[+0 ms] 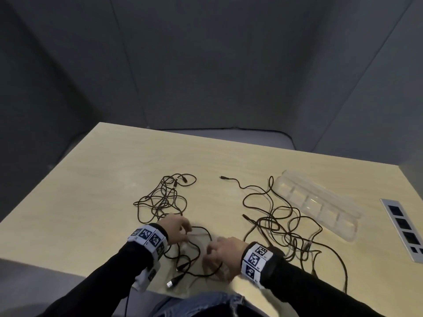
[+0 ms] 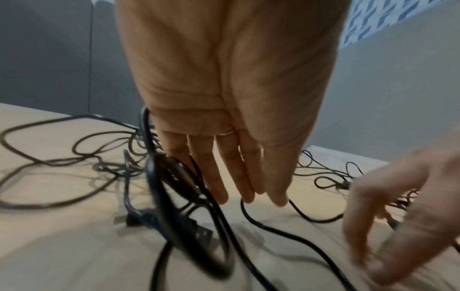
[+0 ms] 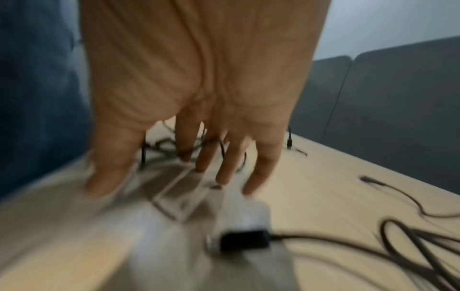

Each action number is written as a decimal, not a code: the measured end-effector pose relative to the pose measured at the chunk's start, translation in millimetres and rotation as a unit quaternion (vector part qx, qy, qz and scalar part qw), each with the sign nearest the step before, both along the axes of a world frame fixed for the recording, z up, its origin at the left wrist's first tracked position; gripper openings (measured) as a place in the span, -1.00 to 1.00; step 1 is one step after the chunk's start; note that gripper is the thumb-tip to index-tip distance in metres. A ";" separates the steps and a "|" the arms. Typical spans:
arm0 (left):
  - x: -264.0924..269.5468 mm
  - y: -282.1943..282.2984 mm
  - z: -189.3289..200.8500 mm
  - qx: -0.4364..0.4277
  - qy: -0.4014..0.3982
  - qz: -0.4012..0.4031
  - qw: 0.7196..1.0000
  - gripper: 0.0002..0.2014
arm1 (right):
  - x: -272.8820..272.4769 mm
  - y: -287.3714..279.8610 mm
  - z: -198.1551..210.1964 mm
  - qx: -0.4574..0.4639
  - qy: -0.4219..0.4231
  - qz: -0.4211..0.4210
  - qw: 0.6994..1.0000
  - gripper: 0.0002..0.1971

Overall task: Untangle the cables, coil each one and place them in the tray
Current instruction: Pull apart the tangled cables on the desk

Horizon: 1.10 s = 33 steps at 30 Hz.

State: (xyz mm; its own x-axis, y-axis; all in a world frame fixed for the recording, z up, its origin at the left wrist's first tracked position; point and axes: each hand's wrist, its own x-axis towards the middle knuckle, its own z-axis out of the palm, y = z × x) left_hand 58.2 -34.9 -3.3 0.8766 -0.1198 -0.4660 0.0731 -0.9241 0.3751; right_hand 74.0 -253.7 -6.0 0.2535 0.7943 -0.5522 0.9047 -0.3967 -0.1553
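Black cables lie on the light wooden table. One tangle sits left of centre and a larger one to the right, next to the clear plastic tray. A third cable loops near the front edge and ends in a USB plug. My left hand hovers over that cable with straight fingers and holds nothing. My right hand reaches in from the right with its fingers spread just above the table. Both wrist views are blurred.
A grey socket panel is set into the table at the far right. A black plug lies close under my right wrist. Grey partition walls enclose the table's far side. The front edge runs right below my wrists.
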 end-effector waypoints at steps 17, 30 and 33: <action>13.0 -23.6 15.4 -0.142 -0.044 -0.108 0.983 -0.73 | 43.9 15.2 117.5 0.577 0.254 -0.437 0.641 -0.83; 30.4 37.3 58.0 -0.155 -0.168 -0.014 0.973 -0.73 | 80.0 -65.0 163.1 0.645 0.009 -0.571 0.508 -0.63; 35.1 19.6 92.7 -0.165 -0.250 -0.053 0.953 -0.73 | 66.0 -31.5 151.2 0.571 0.053 -0.535 0.621 -0.76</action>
